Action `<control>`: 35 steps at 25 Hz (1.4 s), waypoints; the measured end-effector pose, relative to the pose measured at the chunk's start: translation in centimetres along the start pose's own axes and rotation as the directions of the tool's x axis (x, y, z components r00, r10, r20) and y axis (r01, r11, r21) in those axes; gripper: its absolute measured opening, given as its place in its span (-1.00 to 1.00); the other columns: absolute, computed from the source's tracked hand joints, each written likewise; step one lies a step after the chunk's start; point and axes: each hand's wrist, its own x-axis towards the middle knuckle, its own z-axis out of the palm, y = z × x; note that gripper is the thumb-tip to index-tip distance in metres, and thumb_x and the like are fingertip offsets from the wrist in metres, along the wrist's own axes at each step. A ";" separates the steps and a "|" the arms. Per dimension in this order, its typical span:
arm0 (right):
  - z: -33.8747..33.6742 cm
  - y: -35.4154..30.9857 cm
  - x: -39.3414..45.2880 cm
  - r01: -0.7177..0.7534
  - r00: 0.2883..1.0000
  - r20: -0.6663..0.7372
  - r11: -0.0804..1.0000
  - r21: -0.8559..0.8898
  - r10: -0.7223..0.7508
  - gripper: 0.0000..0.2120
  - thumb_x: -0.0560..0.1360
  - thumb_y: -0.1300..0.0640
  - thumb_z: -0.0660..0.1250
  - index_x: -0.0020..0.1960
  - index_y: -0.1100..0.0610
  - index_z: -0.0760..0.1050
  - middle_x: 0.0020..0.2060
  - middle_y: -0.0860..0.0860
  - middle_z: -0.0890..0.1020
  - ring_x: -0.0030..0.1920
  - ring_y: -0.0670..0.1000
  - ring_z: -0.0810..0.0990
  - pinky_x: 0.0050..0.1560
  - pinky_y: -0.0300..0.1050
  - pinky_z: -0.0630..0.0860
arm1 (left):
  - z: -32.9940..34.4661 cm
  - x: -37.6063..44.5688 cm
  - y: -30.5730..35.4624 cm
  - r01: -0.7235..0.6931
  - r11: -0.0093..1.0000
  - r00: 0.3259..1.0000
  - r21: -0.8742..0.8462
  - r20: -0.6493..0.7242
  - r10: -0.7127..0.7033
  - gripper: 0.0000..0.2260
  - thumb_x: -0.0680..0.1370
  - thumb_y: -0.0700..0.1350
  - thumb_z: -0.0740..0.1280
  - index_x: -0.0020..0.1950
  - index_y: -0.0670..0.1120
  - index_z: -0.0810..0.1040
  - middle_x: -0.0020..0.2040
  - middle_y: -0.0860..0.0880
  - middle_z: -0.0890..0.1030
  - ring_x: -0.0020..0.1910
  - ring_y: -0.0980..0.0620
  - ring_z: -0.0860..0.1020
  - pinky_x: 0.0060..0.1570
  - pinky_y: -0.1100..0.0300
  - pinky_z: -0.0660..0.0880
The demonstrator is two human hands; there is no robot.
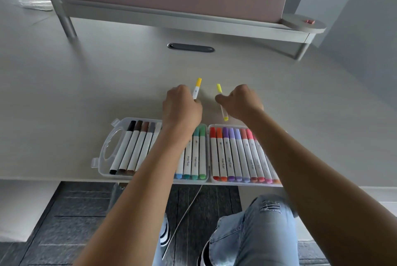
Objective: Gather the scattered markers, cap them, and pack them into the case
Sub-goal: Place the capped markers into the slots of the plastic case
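From your head camera, your left hand curls its fingers round a white marker with a golden-yellow cap, the capped end pointing away from you above the knuckles. Your right hand pinches a lemon-yellow marker near its upper end; its lower tip hangs just beyond the case. Both hands hover over the pale desk, a little apart. The clear case lies open at the desk's near edge, its two halves lined with capped markers: blacks, browns and greens on the left, reds and purples on the right.
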 end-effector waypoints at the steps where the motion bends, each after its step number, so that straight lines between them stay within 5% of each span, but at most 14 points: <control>1: -0.8 0.8 -0.1 -0.037 0.999 -0.012 0.996 0.086 0.038 -0.59 0.45 -0.15 0.40 -0.34 0.16 0.48 -0.44 0.03 0.54 -0.37 0.11 0.51 -0.32 -0.15 0.38 | 0.1 -0.7 0.7 -0.018 0.999 1.000 -0.032 0.001 0.018 -0.89 0.58 -0.17 0.34 0.01 -0.19 0.61 -0.15 -0.11 0.59 -0.28 -0.08 0.48 -0.33 0.16 0.30; 5: -4.6 5.4 -2.5 -0.068 0.989 -0.104 0.954 0.292 0.103 -0.64 0.43 0.01 0.40 -0.47 0.16 0.50 -0.49 0.10 0.58 -0.44 0.08 0.47 -0.35 -0.16 0.34 | 1.3 -4.6 3.7 -0.099 0.983 0.993 -0.156 0.049 0.107 -0.90 0.57 -0.15 0.37 -0.02 -0.17 0.63 -0.16 -0.04 0.64 -0.31 0.02 0.51 -0.44 0.28 0.27; 9: -7.8 10.3 -7.5 -0.086 0.982 -0.126 0.933 0.350 0.138 -0.72 0.46 0.09 0.37 -0.40 0.15 0.61 -0.43 0.06 0.66 -0.45 0.01 0.46 -0.36 -0.19 0.33 | 3.2 -8.9 6.0 -0.177 0.969 0.973 -0.172 0.118 0.198 -0.86 0.57 -0.05 0.37 0.05 -0.09 0.61 -0.17 0.03 0.64 -0.25 0.02 0.60 -0.24 0.04 0.59; 13: -9.3 13.8 -11.3 -0.098 0.984 -0.101 0.925 0.368 0.145 -0.72 0.48 0.12 0.36 -0.35 0.22 0.63 -0.36 0.21 0.64 -0.39 0.03 0.47 -0.32 -0.15 0.34 | 5.1 -12.5 8.5 -0.262 0.958 0.947 -0.116 0.159 0.279 -0.82 0.59 -0.03 0.35 0.15 -0.04 0.58 -0.08 0.01 0.67 -0.15 -0.02 0.61 -0.16 0.05 0.59; 20: -9.8 15.7 -12.8 -0.062 0.987 -0.113 0.914 0.401 0.116 -0.74 0.49 0.12 0.36 -0.33 0.21 0.61 -0.41 0.19 0.59 -0.41 0.02 0.41 -0.32 -0.13 0.31 | 7.1 -15.1 10.4 -0.332 0.943 0.929 0.015 0.175 0.325 -0.79 0.60 0.00 0.31 0.14 -0.08 0.61 -0.01 -0.04 0.66 0.00 -0.06 0.60 -0.03 0.05 0.50; 28: -8.8 16.3 -12.7 -0.066 0.988 -0.098 0.897 0.437 0.121 -0.77 0.48 0.11 0.36 -0.28 0.23 0.62 -0.40 0.15 0.62 -0.42 0.01 0.47 -0.37 -0.16 0.36 | 7.6 -15.5 9.5 -0.398 0.917 0.909 -0.022 0.126 0.398 -0.80 0.60 -0.02 0.35 0.16 -0.07 0.63 -0.11 -0.04 0.69 -0.12 -0.04 0.59 0.00 0.04 0.54; 35: -9.0 16.7 -12.7 -0.065 0.985 -0.114 0.891 0.449 0.130 -0.76 0.47 0.10 0.37 -0.26 0.26 0.61 -0.41 0.15 0.59 -0.39 0.02 0.47 -0.31 -0.09 0.37 | 8.5 -16.1 9.6 -0.427 0.899 0.903 0.095 0.104 0.417 -0.76 0.64 0.04 0.28 0.00 -0.08 0.67 -0.07 -0.05 0.65 0.06 -0.10 0.55 0.11 0.00 0.46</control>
